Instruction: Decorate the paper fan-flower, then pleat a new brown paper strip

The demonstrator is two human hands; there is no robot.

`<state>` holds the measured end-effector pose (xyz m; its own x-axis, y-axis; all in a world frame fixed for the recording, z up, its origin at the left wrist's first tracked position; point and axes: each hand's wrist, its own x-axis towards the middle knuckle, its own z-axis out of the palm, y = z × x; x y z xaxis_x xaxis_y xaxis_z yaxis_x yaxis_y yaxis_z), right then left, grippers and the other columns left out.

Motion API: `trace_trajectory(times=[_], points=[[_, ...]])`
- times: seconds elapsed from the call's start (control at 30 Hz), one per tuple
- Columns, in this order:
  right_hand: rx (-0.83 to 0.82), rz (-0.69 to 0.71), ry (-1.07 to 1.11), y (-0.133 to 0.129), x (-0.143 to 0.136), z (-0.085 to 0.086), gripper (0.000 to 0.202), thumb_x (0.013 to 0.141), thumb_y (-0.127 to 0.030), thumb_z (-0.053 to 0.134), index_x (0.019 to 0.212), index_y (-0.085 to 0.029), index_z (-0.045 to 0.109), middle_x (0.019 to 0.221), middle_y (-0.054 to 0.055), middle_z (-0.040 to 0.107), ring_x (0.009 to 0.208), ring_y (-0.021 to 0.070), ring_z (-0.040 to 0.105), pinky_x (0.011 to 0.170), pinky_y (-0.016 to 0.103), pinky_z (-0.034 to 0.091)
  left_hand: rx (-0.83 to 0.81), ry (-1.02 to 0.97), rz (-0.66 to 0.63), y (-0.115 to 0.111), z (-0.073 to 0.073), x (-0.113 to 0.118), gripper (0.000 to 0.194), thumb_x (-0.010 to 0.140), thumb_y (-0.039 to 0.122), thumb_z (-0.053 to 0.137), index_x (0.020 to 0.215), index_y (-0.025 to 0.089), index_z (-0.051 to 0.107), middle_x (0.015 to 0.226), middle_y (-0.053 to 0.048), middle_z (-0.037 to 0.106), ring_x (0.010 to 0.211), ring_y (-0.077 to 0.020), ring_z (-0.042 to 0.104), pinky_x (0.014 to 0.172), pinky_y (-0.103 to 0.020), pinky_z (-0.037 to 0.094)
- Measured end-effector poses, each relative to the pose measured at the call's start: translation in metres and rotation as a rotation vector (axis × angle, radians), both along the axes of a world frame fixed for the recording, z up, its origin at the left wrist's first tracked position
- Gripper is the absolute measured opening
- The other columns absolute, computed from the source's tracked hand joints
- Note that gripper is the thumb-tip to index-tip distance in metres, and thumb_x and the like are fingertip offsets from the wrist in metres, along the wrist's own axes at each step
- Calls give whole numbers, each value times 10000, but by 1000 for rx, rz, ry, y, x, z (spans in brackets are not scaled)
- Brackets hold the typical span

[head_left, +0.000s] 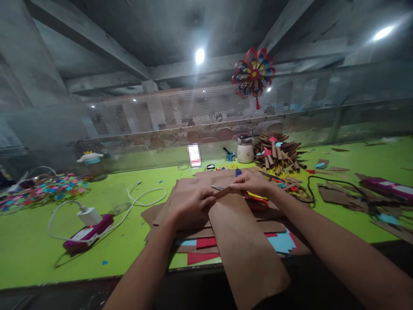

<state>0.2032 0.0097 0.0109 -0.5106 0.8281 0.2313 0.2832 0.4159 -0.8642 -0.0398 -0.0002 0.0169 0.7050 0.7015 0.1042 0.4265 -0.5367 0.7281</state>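
Observation:
A long brown sheet [241,241], like felt or kraft paper, hangs over the table's front edge. Its far end is folded or bent up between my two hands. My left hand [192,206] pinches the left corner of that end. At the right corner, my right hand [248,182] is closed on the sheet. A pointed metal blade [217,187] shows just beyond the fold, and a blue handle tip [238,172] sticks up behind my right hand; whether they are one tool I cannot tell. Under my hands lies a stack of brown sheets [183,189].
Red and yellow tool handles [258,202] lie right of the sheet. Light blue pieces [282,242] stick out below. A purple power strip [88,234] with white cable is left. Behind stand a white jar [245,150], rolled brown pieces [279,150] and a mesh screen [155,129].

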Motion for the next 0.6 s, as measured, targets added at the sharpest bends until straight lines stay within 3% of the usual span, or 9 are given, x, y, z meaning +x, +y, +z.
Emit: trace_trajectory(times=[0.1,0.23,0.33,0.43,0.53,0.6], points=[[-41,40,33,0,1,0,389,757,-484,580,676,-105,608,471,-56,443,395,55,403,409,193,324,-10,22,-52,6,4,-5,225,870,333,458,920,164,597,584,25,502,497,-81,422,466,-193,320],[-63,93,113,2,4,-2,379,783,-463,574,663,-105,599,505,-42,472,446,55,414,442,187,319,-198,11,-94,9,10,-8,324,875,405,450,1021,137,559,515,52,471,405,-69,450,421,-184,325],[-135,80,266,5,4,-4,361,798,-443,573,819,-91,652,592,-11,540,509,64,456,488,191,350,-246,-29,-107,9,11,-10,310,860,426,476,937,136,553,492,59,472,367,-70,471,383,-175,300],[-190,66,421,4,0,-4,368,774,-388,623,1021,-116,636,801,41,633,662,98,560,616,221,438,-262,-100,-115,10,10,-12,292,845,430,502,808,142,530,466,68,451,349,-62,462,375,-167,282],[-188,196,395,-5,-10,1,467,718,-302,684,1154,-175,580,1007,62,646,864,156,603,770,289,472,-330,-158,-133,11,9,-12,290,844,434,508,812,146,524,472,66,457,358,-61,472,374,-163,266],[-183,310,309,-13,-17,6,496,711,-292,681,1185,-203,568,1035,56,651,913,183,604,811,326,475,-381,-170,-152,11,7,-11,291,841,432,519,852,143,542,477,60,477,352,-55,457,367,-166,247]])
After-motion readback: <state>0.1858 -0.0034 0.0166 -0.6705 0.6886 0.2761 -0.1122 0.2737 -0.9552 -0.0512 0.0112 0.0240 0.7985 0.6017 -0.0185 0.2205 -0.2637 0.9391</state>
